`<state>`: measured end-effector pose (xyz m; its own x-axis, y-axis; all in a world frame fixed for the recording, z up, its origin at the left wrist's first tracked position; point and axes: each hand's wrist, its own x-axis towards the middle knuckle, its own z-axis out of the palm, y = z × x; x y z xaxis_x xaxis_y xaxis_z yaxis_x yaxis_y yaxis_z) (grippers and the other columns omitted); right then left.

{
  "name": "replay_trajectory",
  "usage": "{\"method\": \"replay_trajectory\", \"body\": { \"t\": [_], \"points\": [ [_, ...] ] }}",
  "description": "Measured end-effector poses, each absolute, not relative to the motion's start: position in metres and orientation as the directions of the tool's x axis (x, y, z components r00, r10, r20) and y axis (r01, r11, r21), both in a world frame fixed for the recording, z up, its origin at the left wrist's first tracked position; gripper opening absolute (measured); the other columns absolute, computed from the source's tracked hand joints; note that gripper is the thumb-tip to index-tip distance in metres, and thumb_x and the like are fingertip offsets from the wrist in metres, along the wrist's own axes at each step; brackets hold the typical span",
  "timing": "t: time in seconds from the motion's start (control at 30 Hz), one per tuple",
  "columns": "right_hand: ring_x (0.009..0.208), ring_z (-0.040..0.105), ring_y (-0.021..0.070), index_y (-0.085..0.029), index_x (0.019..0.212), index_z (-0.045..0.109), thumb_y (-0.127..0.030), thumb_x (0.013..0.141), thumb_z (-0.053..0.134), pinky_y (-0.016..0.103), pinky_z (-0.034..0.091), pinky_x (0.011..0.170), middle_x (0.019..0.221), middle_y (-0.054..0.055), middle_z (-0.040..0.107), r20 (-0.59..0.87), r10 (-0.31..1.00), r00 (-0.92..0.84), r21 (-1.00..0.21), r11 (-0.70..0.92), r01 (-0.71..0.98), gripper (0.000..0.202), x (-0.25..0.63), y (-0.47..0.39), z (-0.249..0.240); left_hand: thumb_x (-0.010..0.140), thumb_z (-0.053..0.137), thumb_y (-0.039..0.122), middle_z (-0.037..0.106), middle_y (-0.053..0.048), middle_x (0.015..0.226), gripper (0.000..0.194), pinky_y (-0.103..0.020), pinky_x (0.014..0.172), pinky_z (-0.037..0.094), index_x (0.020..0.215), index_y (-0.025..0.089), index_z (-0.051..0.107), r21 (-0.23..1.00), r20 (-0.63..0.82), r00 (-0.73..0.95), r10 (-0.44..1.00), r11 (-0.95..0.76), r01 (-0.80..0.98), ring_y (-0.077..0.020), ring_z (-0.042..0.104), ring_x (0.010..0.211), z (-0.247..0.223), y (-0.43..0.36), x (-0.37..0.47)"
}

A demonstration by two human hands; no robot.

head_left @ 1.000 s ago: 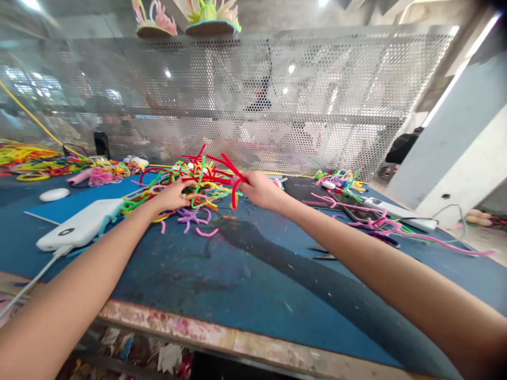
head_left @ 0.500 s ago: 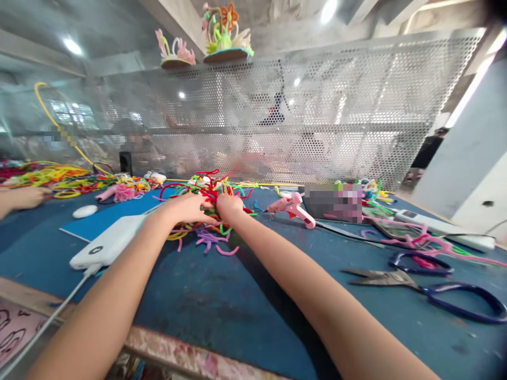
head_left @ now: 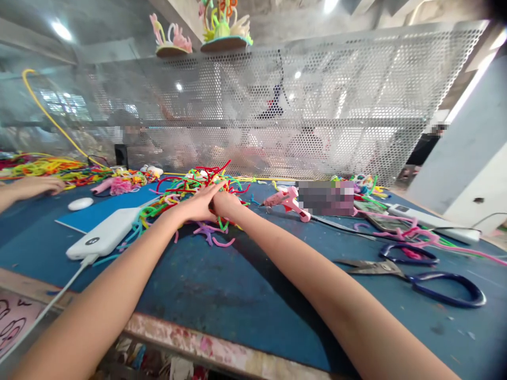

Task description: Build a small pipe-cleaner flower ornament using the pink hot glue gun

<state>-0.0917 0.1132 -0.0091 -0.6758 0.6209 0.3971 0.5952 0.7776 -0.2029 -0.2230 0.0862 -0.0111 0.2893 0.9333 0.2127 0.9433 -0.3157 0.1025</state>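
Observation:
A tangled pile of colourful fuzzy stems (head_left: 162,203) lies on the blue table, with red ones sticking up at its back. My left hand (head_left: 200,205) reaches into the pile, its fingers stretched toward my right hand. My right hand (head_left: 225,203) is curled at the pile's right side, its fingers hidden behind the hand; what it holds, if anything, does not show. The two hands touch or nearly touch. Purple pieces (head_left: 206,230) and a pink piece (head_left: 224,243) lie just in front of them.
A white power bank (head_left: 103,232) with a cable is at left, near a white oval object (head_left: 80,203). Another person's hand (head_left: 41,184) is at far left. Right of the pile are a pink glue gun (head_left: 291,203), large scissors (head_left: 400,270) and a power strip (head_left: 435,224). Behind stands a perforated metal screen (head_left: 245,111).
My left hand has moved closer to my right hand, and its fingers now lie against or over it. More of the pile shows at left. The other person's hand has moved right.

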Motion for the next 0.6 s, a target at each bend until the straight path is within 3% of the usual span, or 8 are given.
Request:
{"method": "replay_trajectory", "body": {
  "t": [0.1,0.2,0.3,0.4,0.5,0.6],
  "points": [
    [0.075,0.065,0.0153,-0.01,0.082,0.068,-0.011,0.074,0.059,0.021,0.046,0.067,0.083,0.009,0.071,0.214,0.581,-0.785,-0.173,0.814,0.555,0.013,-0.09,0.115,0.012,0.06,0.064,0.023,0.049,-0.012,0.137,0.078,-0.037,0.104,0.035,0.135,0.019,0.044,0.088,0.318,0.212,0.924,-0.252,0.964,-0.031,0.043,0.127,-0.019,0.101,-0.23],
    [0.078,0.063,0.0127,-0.015,0.087,0.071,-0.022,0.079,0.057,0.018,0.044,0.068,0.086,0.004,0.072,0.164,0.544,-0.823,-0.159,0.838,0.523,0.018,-0.079,0.12,0.035,0.061,0.06,0.022,0.064,-0.013,0.111,0.045,-0.035,0.089,0.046,0.105,0.016,0.066,0.111,0.332,0.116,0.936,-0.16,0.981,-0.0309,0.06,0.104,-0.024,0.11,-0.232],
    [0.095,0.062,0.0152,-0.017,0.107,0.066,-0.022,0.088,0.044,0.022,0.044,0.079,0.105,0.007,0.069,0.254,0.653,-0.714,-0.113,0.753,0.649,0.03,-0.063,0.128,0.045,0.061,0.059,0.021,0.067,-0.014,0.101,0.034,-0.036,0.084,0.047,0.092,0.015,0.069,0.154,0.383,0.051,0.923,-0.118,0.981,-0.0315,0.063,0.096,-0.027,0.113,-0.233],
    [0.114,0.055,0.0267,-0.011,0.117,0.061,-0.011,0.087,0.042,0.038,0.041,0.092,0.121,0.019,0.06,0.295,0.806,-0.514,-0.066,0.554,0.83,0.036,-0.054,0.138,0.034,0.06,0.062,0.025,0.068,-0.014,0.097,0.026,-0.036,0.082,0.047,0.082,0.014,0.069,0.238,0.439,-0.028,0.898,-0.086,0.968,-0.0323,0.063,0.095,-0.027,0.114,-0.237],
    [0.116,0.053,0.0363,-0.006,0.113,0.063,-0.007,0.083,0.048,0.054,0.036,0.094,0.119,0.024,0.06,0.202,0.907,-0.37,-0.023,0.382,0.924,0.034,-0.057,0.146,0.013,0.058,0.066,0.03,0.069,-0.01,0.08,0.02,-0.032,0.073,0.049,0.071,0.015,0.066,0.372,0.45,-0.127,0.884,-0.057,0.927,-0.0296,0.065,0.084,-0.023,0.114,-0.245],
    [0.11,0.057,0.0382,-0.003,0.108,0.065,-0.005,0.083,0.048,0.062,0.035,0.091,0.111,0.026,0.063,0.094,0.953,-0.289,0.006,0.29,0.957,0.031,-0.065,0.151,-0.005,0.058,0.065,0.027,0.068,-0.005,0.067,0.015,-0.029,0.064,0.048,0.067,0.016,0.063,0.534,0.424,-0.235,0.874,-0.032,0.845,-0.0263,0.065,0.076,-0.02,0.115,-0.254]
  ]
}}
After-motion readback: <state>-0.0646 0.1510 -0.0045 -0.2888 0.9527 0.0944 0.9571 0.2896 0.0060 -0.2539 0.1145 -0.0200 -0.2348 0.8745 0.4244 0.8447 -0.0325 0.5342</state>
